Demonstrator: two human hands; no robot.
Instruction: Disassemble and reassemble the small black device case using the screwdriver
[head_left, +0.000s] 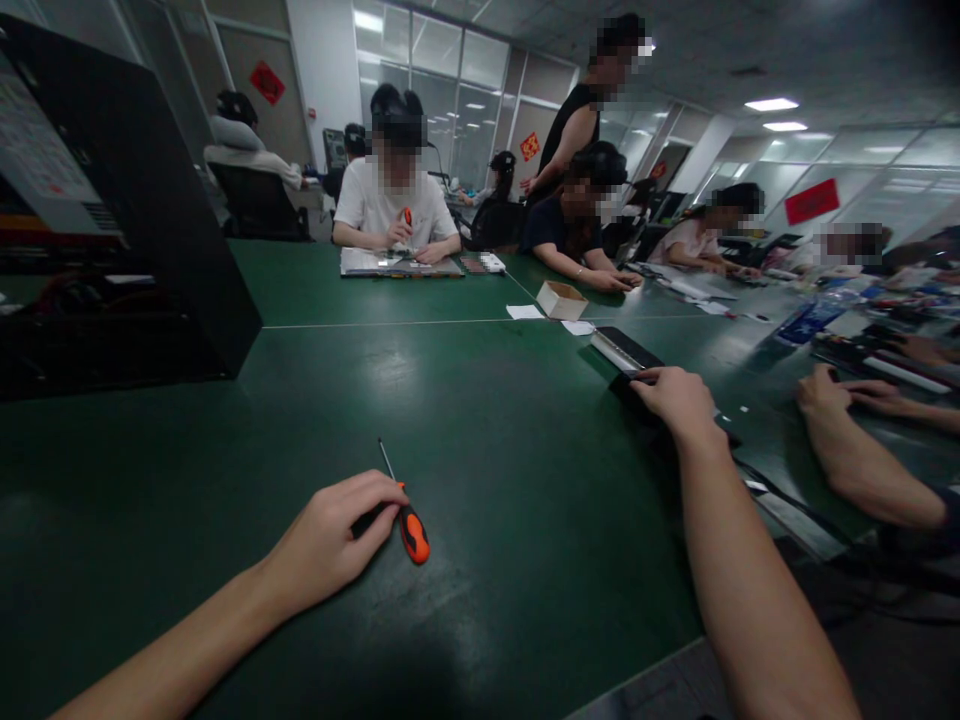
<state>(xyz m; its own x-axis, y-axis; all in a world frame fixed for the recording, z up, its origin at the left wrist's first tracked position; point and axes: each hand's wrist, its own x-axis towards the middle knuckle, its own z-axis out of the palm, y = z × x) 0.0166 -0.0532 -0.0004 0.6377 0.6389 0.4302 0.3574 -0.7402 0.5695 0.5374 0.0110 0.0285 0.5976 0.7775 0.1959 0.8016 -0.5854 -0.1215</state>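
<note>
My left hand (pixel 341 525) rests low over the green table, its thumb and fingers pinched on a screwdriver. The screwdriver (pixel 415 535) has an orange and black handle, and its thin metal shaft points away from me. Farther off to the right, my right hand (pixel 679 400) is closed on the near end of a flat black slab with a silvery edge (pixel 626 350). What kind of thing the slab is, I cannot make out; my fingers cover part of it. A dark flat piece lies under and beside it.
A large black computer case (pixel 172 230) stands at the left. Beyond the green table (pixel 300 450) sit an open cardboard box (pixel 562 300), white papers (pixel 525 312) and a water bottle (pixel 817 312). A co-worker's hands (pixel 825 400) are close at right; several people sit around.
</note>
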